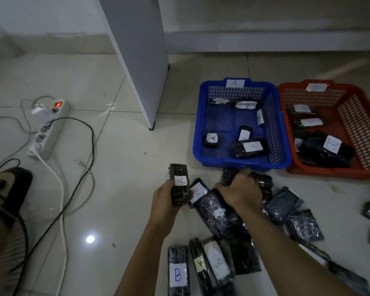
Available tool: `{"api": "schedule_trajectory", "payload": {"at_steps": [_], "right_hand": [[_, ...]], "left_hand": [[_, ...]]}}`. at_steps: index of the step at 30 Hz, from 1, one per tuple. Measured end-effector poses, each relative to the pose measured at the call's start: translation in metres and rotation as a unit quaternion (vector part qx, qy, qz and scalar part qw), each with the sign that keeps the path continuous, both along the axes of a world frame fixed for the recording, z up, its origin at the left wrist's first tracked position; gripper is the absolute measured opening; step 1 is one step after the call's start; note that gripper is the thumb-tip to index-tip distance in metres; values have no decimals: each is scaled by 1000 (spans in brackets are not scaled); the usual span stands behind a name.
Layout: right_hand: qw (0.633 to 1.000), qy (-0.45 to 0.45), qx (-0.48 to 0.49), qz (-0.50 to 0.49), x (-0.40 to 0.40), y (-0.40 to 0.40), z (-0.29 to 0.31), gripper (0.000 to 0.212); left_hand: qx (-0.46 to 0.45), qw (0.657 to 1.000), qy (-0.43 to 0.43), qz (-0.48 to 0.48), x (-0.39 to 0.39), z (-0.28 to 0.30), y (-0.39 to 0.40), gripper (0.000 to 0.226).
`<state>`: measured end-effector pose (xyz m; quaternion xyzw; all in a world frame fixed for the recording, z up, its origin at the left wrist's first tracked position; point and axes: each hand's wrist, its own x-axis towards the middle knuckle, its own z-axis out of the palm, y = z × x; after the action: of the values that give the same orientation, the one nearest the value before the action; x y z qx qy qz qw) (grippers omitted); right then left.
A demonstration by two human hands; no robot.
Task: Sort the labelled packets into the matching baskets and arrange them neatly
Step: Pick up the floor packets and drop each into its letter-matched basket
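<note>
Baskets: two stood side by side on the tiled floor (115, 189), a blue basket (241, 163) tagged "A" on its far rim and a red basket (350, 174) with a white tag whose letter could not be read.
Packets in the blue basket: six could be counted, black wrapped with white labels, scattered loosely; several labels showed "A".
Packets in the red basket: about four or five, dark and overlapping, so the exact count could not be told.
Loose packets: roughly a dozen lay on the floor in front of the baskets, some overlapping; the nearest included a B packet (178, 272) beside one with a yellowish "A" label.
Look of the packets: oblong, in glossy black wrap, each with a small paper label lettered by hand.
Left hand (165, 201): fingers curled round the A packet (179, 184), held upright above the floor, left of the pile and short of the blue basket, label facing the camera.
Right hand (239, 189): fingers bent down over a dark packet (263, 182) at the far edge of the pile, just in front of the blue basket, gripping it.
Other things: two power strips (49, 129) with cables lay at the left.
</note>
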<state>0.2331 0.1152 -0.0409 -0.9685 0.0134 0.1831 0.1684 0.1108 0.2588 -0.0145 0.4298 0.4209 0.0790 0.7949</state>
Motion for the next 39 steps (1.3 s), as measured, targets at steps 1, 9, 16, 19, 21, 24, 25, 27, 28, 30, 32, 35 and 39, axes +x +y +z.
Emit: {"api": "schedule_trajectory", "payload": {"at_steps": [1,9,16,19,21,24,25,27,28,30,32,35,39], "right_hand": [[999,21,18,-17,0,-1,3,89],[742,267,570,-230,-20,-61,57,14],[692,300,628,-191,-35,-93,85,41],[676,301,639,-209,-40,-99,99,37],[676,299,635,-226,-43,-104,109,35],[690,268,630,-235,-47,-114,121,29],[698,253,627,-235,-48,-118,123,24],[713,230,610,-258,-48,-129,120,15],[720,224,597,-272,-48,-134,117,14],[730,212,582,-289,-50,-149,108,16],[735,182,578,-305,-51,-165,99,22],[772,127,549,-295,-59,-185,83,26],[817,112,508,-248,-65,-201,65,36]], "left_hand": [[-24,1000,-10,6,-3,4,-3,31],[-47,997,-35,-59,-21,21,-26,32],[-39,995,-68,-62,-28,34,-45,28],[-15,995,-73,-71,-32,48,-54,27],[7,993,-79,-81,-32,55,-61,26],[26,993,-82,-76,-29,57,-71,31],[32,993,-81,-75,-26,57,-74,33],[38,994,-74,-73,-19,59,-83,34],[38,995,-65,-63,-14,60,-88,34],[34,998,-41,-38,-3,61,-101,34],[24,1000,-20,-5,10,62,-117,27],[49,999,11,6,33,61,-129,8],[149,988,24,-35,97,55,-111,19]]}}
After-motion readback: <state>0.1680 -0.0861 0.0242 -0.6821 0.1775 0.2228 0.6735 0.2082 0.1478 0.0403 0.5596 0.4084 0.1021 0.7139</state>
